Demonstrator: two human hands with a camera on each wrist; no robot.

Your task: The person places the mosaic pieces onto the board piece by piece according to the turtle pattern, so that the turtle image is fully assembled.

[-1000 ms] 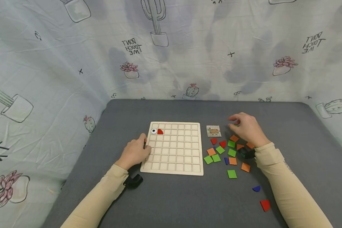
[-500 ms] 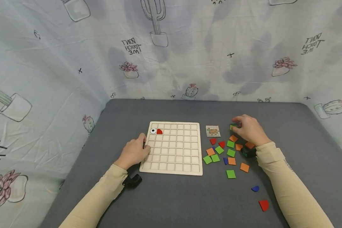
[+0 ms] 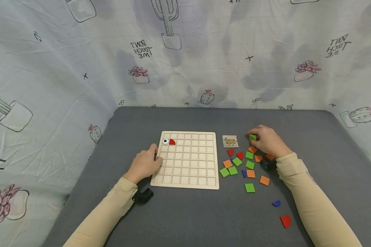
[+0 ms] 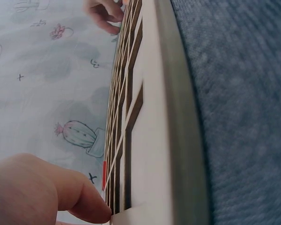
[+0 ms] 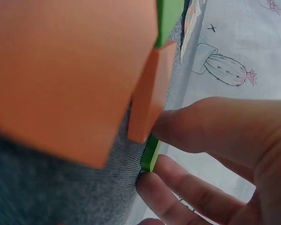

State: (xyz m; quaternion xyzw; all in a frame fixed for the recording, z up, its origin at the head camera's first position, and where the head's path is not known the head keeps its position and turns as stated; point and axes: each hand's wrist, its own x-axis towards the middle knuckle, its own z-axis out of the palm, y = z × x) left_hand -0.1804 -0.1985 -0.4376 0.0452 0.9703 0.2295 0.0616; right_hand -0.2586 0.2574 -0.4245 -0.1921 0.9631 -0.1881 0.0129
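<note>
The pale wooden grid board [image 3: 188, 164] lies on the grey table, with a white eye piece [image 3: 165, 141] and a red quarter-round piece [image 3: 172, 142] in cells near its top left. My left hand [image 3: 143, 164] rests at the board's left edge, thumb and fingers against it; the left wrist view shows a fingertip on the board's [image 4: 152, 140] rim. On the right, my right hand [image 3: 269, 140] has thumb and fingers around a green square [image 3: 252, 137]. In the right wrist view that green square [image 5: 150, 152] sits low between the fingertips of the hand [image 5: 215, 159].
A small picture card [image 3: 230, 141] lies right of the board. Below it are scattered green squares [image 3: 249, 187], orange squares [image 3: 264, 180] and red pieces [image 3: 230, 152]. A blue half-round piece [image 3: 276, 203] and a red piece [image 3: 285, 221] lie nearer the front. Patterned cloth surrounds the table.
My right hand has come down slightly and closed its thumb and fingers around the green square, which now shows between them. The left hand has stayed at the board's edge.
</note>
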